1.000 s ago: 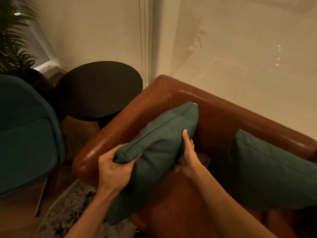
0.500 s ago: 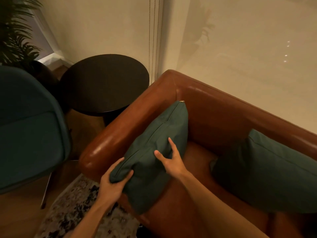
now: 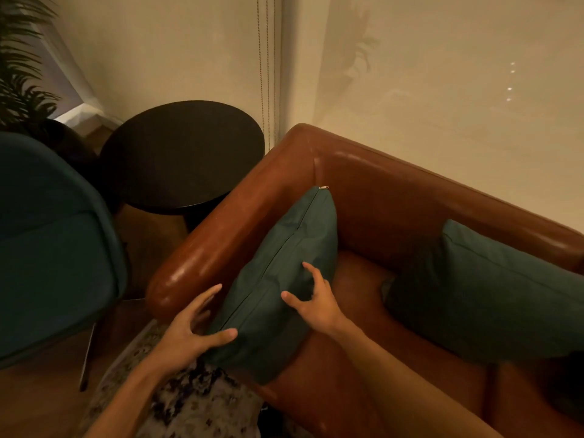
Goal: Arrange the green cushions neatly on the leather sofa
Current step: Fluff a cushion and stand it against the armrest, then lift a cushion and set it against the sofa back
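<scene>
A green cushion [image 3: 284, 267] stands on its edge against the left armrest of the brown leather sofa [image 3: 395, 197], its zipper seam facing up. My left hand [image 3: 192, 330] is spread open at the cushion's near left corner, thumb touching the fabric. My right hand [image 3: 313, 298] hovers open over the cushion's right face, fingers spread and touching lightly or just off it. A second green cushion [image 3: 493, 289] leans against the sofa's backrest to the right.
A round black side table [image 3: 180, 156] stands left of the sofa. A teal armchair [image 3: 53, 248] fills the left edge, with a potted plant [image 3: 19, 58] behind it. A patterned rug [image 3: 189, 403] lies on the wooden floor below my arms.
The cushion went from tilted in both hands' grip to standing against the armrest. Both hands have let go and opened their fingers.
</scene>
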Tool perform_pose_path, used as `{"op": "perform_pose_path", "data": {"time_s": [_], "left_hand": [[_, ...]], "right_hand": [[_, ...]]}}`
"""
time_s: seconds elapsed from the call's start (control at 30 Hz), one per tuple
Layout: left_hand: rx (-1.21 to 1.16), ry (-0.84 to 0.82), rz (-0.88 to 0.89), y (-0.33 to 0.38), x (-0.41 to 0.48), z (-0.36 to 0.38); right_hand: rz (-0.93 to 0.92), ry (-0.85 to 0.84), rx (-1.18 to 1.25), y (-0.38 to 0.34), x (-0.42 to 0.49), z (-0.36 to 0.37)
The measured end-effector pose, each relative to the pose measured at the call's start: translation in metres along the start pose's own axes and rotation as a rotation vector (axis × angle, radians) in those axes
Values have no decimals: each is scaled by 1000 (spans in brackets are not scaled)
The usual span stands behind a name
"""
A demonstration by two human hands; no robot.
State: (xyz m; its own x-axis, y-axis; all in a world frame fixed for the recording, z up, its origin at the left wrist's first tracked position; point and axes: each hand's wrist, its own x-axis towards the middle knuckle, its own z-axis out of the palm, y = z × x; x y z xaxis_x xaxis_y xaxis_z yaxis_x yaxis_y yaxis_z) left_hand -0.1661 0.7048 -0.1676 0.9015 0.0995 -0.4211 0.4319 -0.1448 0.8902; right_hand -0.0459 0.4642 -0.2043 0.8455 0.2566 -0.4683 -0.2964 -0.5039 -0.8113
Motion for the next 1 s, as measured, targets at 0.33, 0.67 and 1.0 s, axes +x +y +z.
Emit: {"op": "perform_pose_path", "data": {"time_s": [0.33, 0.67, 1.0], "left_hand": [[146, 26, 232, 76, 46, 59], [347, -258, 377, 126, 67, 160], [471, -390, 437, 164, 68, 290]], "right_hand": [[-12, 217, 60, 3, -23, -61], [30, 554, 184, 47, -107, -167], [107, 761, 360, 129, -171, -285]]}}
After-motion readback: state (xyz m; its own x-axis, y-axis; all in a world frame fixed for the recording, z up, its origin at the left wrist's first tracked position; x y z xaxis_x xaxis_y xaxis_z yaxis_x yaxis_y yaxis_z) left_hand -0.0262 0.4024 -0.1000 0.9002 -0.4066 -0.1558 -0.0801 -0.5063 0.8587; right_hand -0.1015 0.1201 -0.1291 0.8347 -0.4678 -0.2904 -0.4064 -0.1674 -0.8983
